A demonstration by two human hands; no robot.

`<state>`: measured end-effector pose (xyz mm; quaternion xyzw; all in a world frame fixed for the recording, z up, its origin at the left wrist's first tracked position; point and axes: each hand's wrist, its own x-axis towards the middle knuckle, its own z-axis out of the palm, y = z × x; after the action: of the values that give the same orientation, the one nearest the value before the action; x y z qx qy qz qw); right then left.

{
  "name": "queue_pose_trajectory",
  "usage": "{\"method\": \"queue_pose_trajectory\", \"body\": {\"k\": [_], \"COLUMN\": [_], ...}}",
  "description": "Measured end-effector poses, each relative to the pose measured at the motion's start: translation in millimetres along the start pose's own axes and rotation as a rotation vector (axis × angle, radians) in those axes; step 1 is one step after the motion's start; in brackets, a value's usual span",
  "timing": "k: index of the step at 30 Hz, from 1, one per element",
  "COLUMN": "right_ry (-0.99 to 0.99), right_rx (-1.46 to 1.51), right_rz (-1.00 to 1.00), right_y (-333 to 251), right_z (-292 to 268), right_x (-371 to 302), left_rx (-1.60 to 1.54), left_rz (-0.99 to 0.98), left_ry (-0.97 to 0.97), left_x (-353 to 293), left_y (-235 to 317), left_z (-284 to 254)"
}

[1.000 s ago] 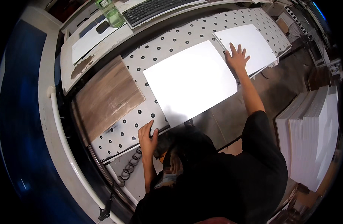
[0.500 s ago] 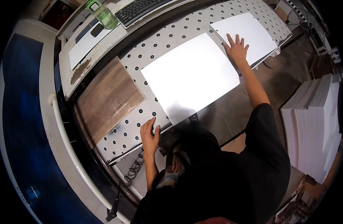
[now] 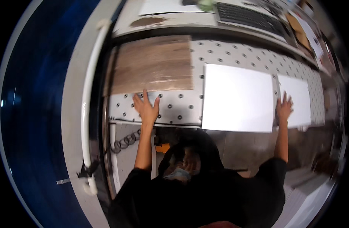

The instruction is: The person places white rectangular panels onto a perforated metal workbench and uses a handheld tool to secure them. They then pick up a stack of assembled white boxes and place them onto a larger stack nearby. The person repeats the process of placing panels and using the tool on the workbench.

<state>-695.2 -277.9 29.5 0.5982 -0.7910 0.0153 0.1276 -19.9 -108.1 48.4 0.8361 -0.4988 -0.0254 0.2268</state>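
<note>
- White perforated metal desk [image 3: 174, 104], dotted with dark round holes, runs across the middle of the view; its near edge bends with the lens, and a dark gap lies between it and the person.
- Deep blue floor or wall [image 3: 34, 114] fills the left side, bounded by a pale rounded rail [image 3: 87, 114] that runs down that side of the desk.
- Brown wood-grain board [image 3: 153, 64] lies flat on the left part of the desk, its near edge just beyond the left hand.
- Large white rectangular sheet [image 3: 237, 97] lies flat right of the board, its near edge reaching the front rim of the desk; bare dotted surface separates sheet and board.
- Smaller white rectangular sheet [image 3: 298, 98] lies just right of the large one, a narrow strip of desk between them.
- Dark keyboard [image 3: 250, 15] sits on a grey ledge behind the desk, blurred and partly cut off at the top.
- Left hand [image 3: 146, 108] rests flat on the bare dotted surface, fingers spread apart, holding nothing, fingertips at the board's edge.
- Right hand [image 3: 284, 108] lies flat with fingers spread, over the gap between the two white sheets; whether it presses one sheet or both I cannot tell.
- Far right rim is smeared and dark; things there are unreadable.
</note>
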Motion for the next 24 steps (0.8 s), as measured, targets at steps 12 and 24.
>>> {"method": "queue_pose_trajectory", "body": {"k": [12,24], "right_ry": [0.168,0.193], "right_rx": [0.582,0.381], "right_rz": [-0.107,-0.06], "right_y": [-108.3,-140.3], "right_z": [-56.5,-67.7], "right_x": [-66.0,-81.3], "left_rx": [0.054,0.103], "left_rz": [-0.231,-0.2], "left_ry": [-0.065,-0.024], "left_x": [95.4,146.6], "left_y": [-65.8,-186.2], "left_z": [19.5,-17.1]}}
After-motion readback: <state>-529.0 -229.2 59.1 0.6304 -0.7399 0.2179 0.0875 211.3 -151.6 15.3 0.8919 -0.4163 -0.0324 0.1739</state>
